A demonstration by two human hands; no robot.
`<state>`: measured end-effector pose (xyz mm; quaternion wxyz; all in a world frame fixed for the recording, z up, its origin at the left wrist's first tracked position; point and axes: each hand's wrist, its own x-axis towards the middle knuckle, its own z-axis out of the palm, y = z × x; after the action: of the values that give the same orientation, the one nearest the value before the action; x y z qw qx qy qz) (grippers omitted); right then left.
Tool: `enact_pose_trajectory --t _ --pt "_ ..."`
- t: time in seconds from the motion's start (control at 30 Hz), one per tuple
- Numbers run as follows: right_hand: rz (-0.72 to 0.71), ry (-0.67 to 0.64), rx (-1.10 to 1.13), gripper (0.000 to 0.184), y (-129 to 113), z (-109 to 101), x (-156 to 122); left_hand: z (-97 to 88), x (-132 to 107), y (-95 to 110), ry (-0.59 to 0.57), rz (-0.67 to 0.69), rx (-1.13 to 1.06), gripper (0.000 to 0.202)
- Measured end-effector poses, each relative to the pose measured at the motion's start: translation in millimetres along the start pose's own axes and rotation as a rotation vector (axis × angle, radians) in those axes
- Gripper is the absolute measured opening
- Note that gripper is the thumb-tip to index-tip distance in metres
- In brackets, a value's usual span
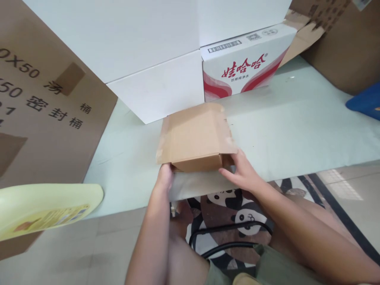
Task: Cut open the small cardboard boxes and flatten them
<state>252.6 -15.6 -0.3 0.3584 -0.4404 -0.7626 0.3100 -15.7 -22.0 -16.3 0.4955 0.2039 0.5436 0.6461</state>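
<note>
A small brown cardboard box (pixel 196 134) with its lid folded down lies at the near edge of the pale green table (pixel 297 130). My left hand (pixel 164 176) presses against the box's near left corner, its fingers tucked out of sight under the box. My right hand (pixel 242 170) rests at the near right corner, its fingers spread against the box's front and side. Both forearms reach up from the bottom of the view.
Behind the small box stand a large white box (pixel 142 51) and a white carton with red print (pixel 246 65). A big brown carton (pixel 44 111) leans at left, with a yellow item (pixel 44 208) below it. Something blue (pixel 365 101) lies at right. A panda-print seat shows below.
</note>
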Motion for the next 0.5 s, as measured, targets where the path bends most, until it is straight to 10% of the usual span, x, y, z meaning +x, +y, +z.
enact_pose_trajectory --t 0.3,0.5 --pt "0.251 0.28 0.19 0.021 -2 -10 1 10.6 -8 20 0.051 0.153 -0.113 0.023" --pt "0.302 0.343 0.39 0.037 1 -17 3 1.2 -10 22 -0.154 0.084 0.014 0.01"
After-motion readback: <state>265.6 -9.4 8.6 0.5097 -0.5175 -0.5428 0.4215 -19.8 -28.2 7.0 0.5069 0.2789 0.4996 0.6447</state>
